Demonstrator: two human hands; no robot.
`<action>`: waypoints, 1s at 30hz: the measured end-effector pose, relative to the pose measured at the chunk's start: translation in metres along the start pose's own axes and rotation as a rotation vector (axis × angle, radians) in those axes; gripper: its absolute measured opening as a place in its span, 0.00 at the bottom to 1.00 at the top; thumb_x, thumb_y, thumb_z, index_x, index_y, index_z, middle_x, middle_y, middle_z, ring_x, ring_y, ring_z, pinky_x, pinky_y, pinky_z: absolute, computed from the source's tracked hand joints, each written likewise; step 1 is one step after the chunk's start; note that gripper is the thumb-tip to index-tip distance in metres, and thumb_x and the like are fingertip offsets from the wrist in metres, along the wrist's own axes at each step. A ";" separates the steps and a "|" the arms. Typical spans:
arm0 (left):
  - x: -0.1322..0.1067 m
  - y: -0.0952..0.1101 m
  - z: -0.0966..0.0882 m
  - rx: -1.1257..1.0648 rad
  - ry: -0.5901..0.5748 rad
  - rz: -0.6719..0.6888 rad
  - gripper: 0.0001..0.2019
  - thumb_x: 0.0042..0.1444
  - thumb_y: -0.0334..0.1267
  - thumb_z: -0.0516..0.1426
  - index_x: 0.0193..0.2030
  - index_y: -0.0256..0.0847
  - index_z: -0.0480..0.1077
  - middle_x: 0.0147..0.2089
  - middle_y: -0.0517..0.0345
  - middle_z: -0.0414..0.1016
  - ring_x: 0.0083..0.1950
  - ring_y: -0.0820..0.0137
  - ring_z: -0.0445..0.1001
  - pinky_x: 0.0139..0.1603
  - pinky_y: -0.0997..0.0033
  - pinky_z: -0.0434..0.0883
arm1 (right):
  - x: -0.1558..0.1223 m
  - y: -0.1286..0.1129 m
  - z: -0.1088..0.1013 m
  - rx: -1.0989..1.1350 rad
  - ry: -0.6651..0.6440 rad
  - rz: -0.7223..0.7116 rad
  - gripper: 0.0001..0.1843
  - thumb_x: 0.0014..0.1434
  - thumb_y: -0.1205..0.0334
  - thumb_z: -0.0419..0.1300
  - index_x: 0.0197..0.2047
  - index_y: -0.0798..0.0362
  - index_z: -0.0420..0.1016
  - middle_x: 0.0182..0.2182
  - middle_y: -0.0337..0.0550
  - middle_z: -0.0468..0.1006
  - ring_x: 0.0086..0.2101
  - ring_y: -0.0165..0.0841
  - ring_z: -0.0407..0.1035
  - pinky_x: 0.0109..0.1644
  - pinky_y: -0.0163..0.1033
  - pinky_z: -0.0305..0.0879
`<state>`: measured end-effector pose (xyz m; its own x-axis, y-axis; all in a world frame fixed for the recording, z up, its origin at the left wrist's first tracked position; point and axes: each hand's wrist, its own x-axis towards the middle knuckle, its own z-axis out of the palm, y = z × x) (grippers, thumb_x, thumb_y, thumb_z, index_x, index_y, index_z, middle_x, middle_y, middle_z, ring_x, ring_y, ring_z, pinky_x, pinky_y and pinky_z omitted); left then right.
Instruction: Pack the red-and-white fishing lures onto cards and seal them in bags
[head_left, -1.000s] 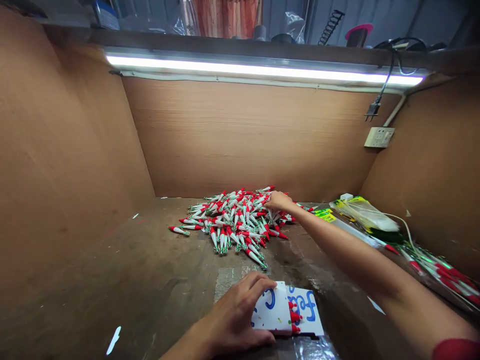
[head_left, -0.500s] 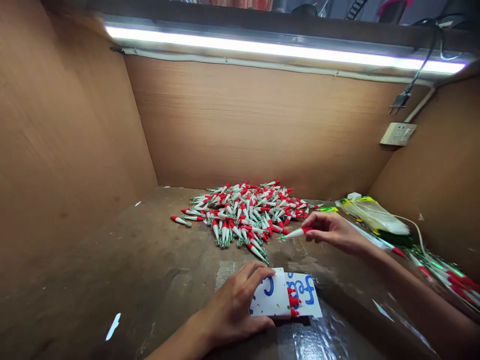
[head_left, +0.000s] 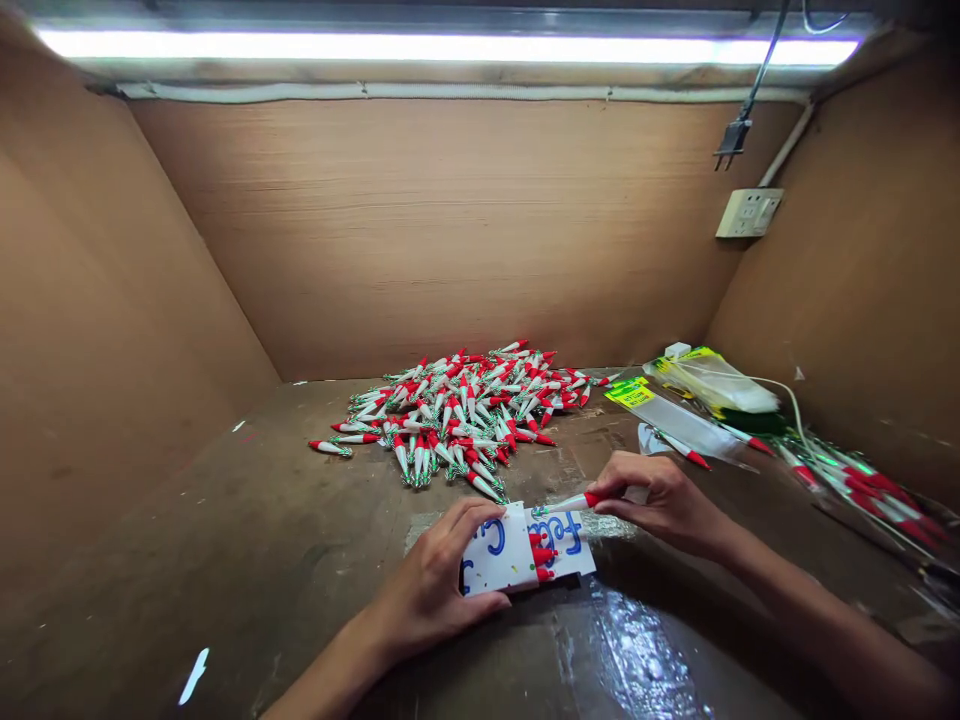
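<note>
My left hand [head_left: 429,572] is wrapped round a small folded white card sleeve [head_left: 491,560] with blue lettering, thumb along the near edge and fingers over the far edge. Several red tips [head_left: 544,556] stick out of the sleeve's right end, over its back flap. My right hand [head_left: 664,500] pinches a red-and-white squid jig [head_left: 571,504] by its red end. The jig's green spiked end points left, at the sleeve's open end beside the red tips. Just beyond lies a large pile of matching squid jigs [head_left: 457,405].
At the right are clear plastic bags [head_left: 735,385] with yellow-green headers, two loose jigs and a bundle of packed jigs [head_left: 870,495]. A plug [head_left: 733,138] hangs near the wall socket [head_left: 750,212]. Brown boards wall the table in, under a tube light [head_left: 450,48].
My right hand has brought the jig down and left, from beside the pile to the sleeve's open end. My left hand still grips the sleeve. The head view has shifted.
</note>
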<state>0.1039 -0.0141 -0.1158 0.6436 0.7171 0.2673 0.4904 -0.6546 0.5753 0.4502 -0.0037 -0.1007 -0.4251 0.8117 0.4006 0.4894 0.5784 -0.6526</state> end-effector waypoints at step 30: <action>-0.006 0.004 0.005 -0.025 -0.164 0.045 0.38 0.48 0.38 0.69 0.65 0.53 0.61 0.65 0.52 0.64 0.62 0.54 0.67 0.63 0.52 0.67 | -0.004 0.051 -0.057 -0.301 -0.148 0.529 0.17 0.64 0.49 0.57 0.44 0.53 0.78 0.38 0.45 0.81 0.38 0.37 0.74 0.40 0.36 0.66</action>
<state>0.1051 -0.0224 -0.1193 0.7527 0.6374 0.1650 0.4457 -0.6777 0.5849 0.5203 0.0270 -0.0989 -0.1571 0.9870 -0.0345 0.8461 0.1165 -0.5202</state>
